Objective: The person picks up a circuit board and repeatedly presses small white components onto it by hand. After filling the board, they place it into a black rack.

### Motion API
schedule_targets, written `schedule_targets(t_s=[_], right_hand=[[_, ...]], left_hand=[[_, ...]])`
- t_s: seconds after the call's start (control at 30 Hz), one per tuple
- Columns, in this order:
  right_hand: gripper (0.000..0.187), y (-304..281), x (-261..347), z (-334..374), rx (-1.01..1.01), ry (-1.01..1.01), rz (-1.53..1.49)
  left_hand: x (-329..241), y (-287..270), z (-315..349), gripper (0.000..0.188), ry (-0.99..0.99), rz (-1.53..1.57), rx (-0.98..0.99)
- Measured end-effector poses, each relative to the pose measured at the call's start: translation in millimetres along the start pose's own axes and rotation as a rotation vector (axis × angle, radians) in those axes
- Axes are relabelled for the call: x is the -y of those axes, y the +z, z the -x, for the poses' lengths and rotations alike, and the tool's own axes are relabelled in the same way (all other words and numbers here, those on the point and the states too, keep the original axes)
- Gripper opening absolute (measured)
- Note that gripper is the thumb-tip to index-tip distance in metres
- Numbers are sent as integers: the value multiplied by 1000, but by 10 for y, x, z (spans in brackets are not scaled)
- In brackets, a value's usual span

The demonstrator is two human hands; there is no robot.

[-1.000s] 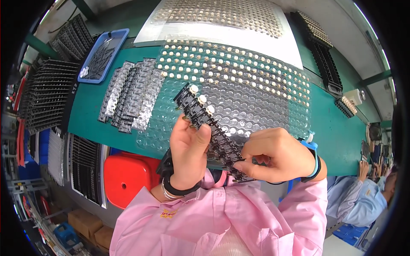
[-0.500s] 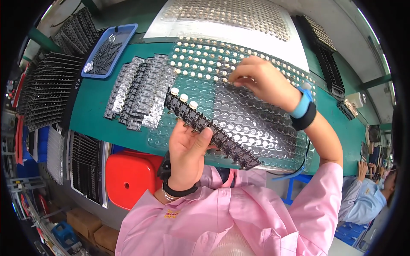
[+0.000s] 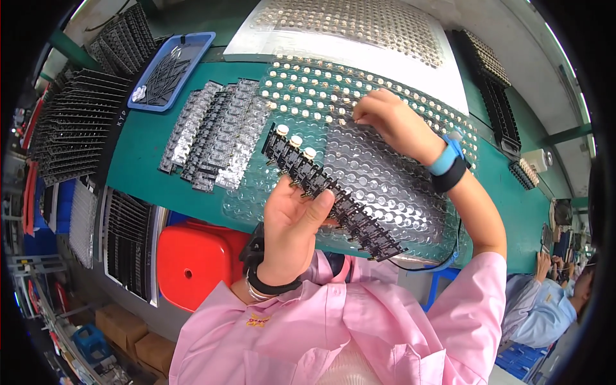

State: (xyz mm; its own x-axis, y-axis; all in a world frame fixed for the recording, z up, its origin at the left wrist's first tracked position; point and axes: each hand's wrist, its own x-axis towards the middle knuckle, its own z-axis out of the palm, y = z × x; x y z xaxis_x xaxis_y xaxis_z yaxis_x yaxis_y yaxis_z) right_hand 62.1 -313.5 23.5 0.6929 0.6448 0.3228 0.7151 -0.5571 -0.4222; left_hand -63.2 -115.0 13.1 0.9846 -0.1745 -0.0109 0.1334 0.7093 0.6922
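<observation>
- Green counter (image 3: 142,157) stretched beneath the work, a blue tray (image 3: 194,68) of thin black pieces at its left.
- Next came dark strips (image 3: 215,135) lying side by side.
- Left hand (image 3: 292,218): thumb over, other fingers partly hidden beneath, closed on the black strip (image 3: 359,218) near its middle; it slanted above the counter, three white discs (image 3: 296,141) at its upper end.
- Apart from that strip, the right hand (image 3: 398,125) hung over a clear dimpled sheet (image 3: 378,170), fingers bunched beside more discs; whether they gripped one could not be told.

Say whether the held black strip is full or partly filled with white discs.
Partly filled: three white discs sit at the far end of the black strip; none show elsewhere.
</observation>
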Motion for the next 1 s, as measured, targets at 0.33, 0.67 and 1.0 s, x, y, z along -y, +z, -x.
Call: schedule_targets(t_s=[0.33,0.67,1.0], right_hand=[[7,-252,831,475,49,320,-773],[9,-261,902,624,-87,347,-1125],[15,-287,852,610,-96,399,-1304]], left_hand=[[123,149,8,30,-115,-87,45],[217,311,-17,30,-109,-125,138],[203,339,-16,31,-73,-147,194]])
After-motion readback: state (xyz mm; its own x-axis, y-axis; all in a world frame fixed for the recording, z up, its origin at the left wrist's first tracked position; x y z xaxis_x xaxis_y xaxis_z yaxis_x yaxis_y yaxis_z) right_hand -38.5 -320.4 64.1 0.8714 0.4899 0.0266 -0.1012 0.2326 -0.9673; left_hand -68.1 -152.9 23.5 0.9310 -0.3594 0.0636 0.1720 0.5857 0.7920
